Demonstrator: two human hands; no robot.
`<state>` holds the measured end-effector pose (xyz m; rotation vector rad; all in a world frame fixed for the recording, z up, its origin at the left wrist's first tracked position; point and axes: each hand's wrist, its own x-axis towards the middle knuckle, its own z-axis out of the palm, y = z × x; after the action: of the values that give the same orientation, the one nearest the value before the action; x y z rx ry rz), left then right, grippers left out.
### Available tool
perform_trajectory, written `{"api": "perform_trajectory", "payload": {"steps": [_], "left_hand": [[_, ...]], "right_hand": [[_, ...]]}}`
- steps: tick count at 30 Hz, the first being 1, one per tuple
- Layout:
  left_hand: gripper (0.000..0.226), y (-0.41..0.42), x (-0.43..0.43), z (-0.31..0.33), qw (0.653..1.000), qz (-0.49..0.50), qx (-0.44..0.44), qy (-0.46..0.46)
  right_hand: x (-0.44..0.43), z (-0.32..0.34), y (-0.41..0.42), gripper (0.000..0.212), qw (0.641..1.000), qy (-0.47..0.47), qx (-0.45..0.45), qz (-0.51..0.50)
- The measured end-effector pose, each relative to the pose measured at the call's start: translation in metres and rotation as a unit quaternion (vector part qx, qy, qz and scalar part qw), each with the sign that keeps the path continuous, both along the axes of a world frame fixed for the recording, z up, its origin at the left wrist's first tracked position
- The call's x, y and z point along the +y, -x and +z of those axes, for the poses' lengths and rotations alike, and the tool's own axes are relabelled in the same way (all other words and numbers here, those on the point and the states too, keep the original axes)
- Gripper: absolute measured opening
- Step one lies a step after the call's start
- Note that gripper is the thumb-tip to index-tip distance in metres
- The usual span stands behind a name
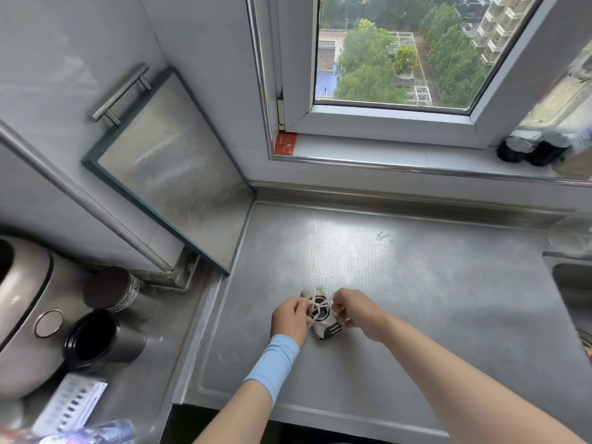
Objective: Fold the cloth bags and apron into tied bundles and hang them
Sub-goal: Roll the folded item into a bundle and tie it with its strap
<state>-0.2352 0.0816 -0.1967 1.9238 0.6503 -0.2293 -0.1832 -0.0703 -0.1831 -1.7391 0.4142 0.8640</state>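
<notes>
Cloth bundle (325, 326) is laid on the surface (416, 299) between left grip (290, 318) and right grip (354, 310), both pinched on its string (317, 307), likely so a knot can be tied.

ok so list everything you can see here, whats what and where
cloth bundle: one, cream with black print, on the counter between the hands
cord: one, cream, looped over the bundle
counter: one, steel, below the window
board with handle: one, grey, green-edged, leaning against the left wall
packet: one, red, left corner of the sill
jars: two, dark, right end of the sill
cooker: one, silver, far left
canisters: two, dark, beside the cooker
sink: one, steel, right edge
left hand: one, blue wristband, pinches the cord
right hand: one, bare, pinches the cord
</notes>
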Motion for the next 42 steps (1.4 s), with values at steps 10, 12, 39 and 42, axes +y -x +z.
{"api": "perform_trajectory", "payload": {"steps": [10,12,39,42], "left_hand": [[0.021,-0.010,0.016,-0.006,0.998,0.058,-0.009,-0.025],[0.021,-0.009,0.011,-0.005,0.995,0.084,-0.007,0.059],[0.020,-0.041,0.024,-0.004,0.880,0.215,0.135,0.401],[0.019,-0.042,0.030,0.000,0.930,0.112,0.149,0.317]], "right_hand": [[-0.002,-0.007,-0.005,0.030,0.985,0.113,-0.048,0.125],[0.000,-0.004,-0.005,0.028,0.984,0.121,-0.040,0.125],[0.024,-0.008,-0.025,0.015,0.962,0.246,-0.072,0.095],[0.022,-0.002,-0.026,0.020,0.927,0.310,-0.071,0.196]]}}
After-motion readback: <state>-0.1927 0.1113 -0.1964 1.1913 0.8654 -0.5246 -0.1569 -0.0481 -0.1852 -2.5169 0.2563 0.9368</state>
